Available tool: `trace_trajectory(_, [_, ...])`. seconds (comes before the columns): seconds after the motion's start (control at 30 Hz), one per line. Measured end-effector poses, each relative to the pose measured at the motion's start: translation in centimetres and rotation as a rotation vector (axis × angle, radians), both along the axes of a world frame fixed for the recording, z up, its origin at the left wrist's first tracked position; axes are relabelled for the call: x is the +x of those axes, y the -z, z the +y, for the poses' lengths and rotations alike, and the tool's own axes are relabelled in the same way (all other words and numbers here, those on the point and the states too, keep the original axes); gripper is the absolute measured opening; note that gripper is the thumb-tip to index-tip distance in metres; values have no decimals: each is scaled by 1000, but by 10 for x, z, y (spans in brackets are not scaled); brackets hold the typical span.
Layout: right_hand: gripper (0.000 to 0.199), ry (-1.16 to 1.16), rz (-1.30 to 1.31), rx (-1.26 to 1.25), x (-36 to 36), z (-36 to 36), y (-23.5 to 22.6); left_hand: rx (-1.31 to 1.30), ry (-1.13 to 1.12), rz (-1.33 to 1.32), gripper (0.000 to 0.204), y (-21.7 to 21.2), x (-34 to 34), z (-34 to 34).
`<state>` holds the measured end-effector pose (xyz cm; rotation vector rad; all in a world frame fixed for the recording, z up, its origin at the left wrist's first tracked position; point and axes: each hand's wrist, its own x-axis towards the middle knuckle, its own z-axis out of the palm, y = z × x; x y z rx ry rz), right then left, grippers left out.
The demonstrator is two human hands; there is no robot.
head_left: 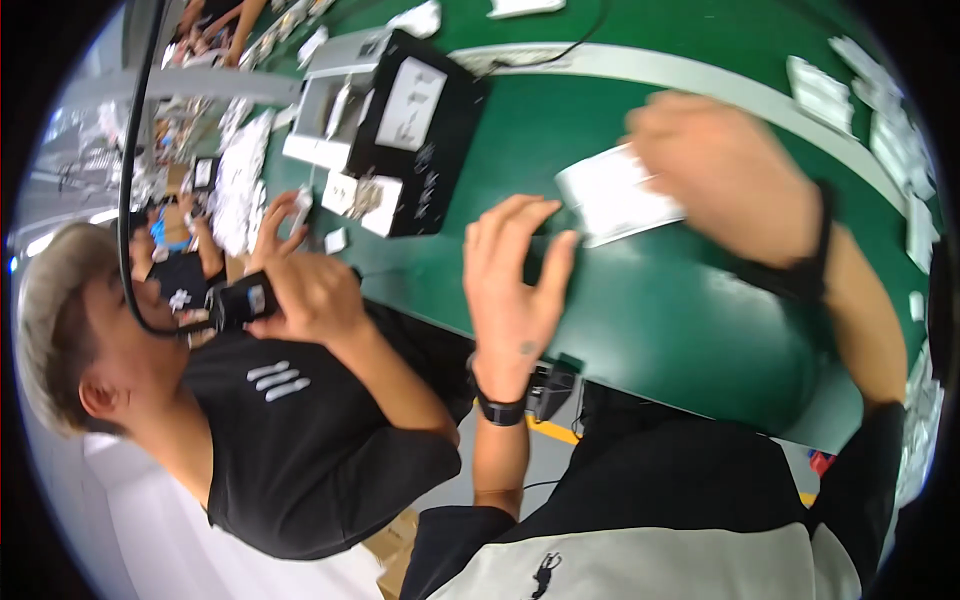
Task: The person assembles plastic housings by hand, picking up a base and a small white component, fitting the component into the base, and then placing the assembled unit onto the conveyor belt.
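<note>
Two hands work over a broad green table (660, 310) that fills the space under and beyond them; a pale strip (700, 75) runs across it on the far side of the right hand. Next in size is a co-worker in a black shirt (300, 440), to the left of the left hand and below it, whose own hand holds a small dark device (240, 300). Beyond the left hand, up and to its left, sits a black box (420, 130) with white labels on it, and a white tray-like frame (325, 115) lies against the box's far-left side.

Between the two hands is a white card or slip of paper (615, 195), lifted just off the table. The right hand (730, 170) is blurred by motion; it is curled over the card's far-right edge and seems to pinch it, though the fingers themselves cannot be made out clearly. The left hand (510, 285) is open, fingers spread and raised, its fingertips near the card's near-left corner; whether they touch it I cannot tell. It holds nothing else.

Each wrist carries a black band: one (500, 410) below the left hand, one (800, 270) to the right of the right hand. Small white slips (880, 120) lie scattered well to the right of the right hand, along the table's edge.
</note>
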<state>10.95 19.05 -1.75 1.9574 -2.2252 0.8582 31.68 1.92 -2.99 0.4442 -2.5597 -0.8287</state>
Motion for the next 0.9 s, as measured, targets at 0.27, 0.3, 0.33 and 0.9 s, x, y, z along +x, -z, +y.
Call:
trace_trajectory(0.27, [18, 790, 61, 502, -118, 93, -7, -147, -32, -46, 30, 10, 49, 22])
trace_trajectory(0.3, [20, 829, 47, 488, -125, 94, -4, -149, -36, -28, 30, 12, 45, 21])
trace_trajectory(0.33, [22, 856, 25, 473, -128, 89, -3, -144, -60, -32, 29, 11, 45, 22])
trace_trajectory(0.9, [38, 478, 300, 116, -199, -133, 66, -83, -151, 17, 19, 14, 43, 33])
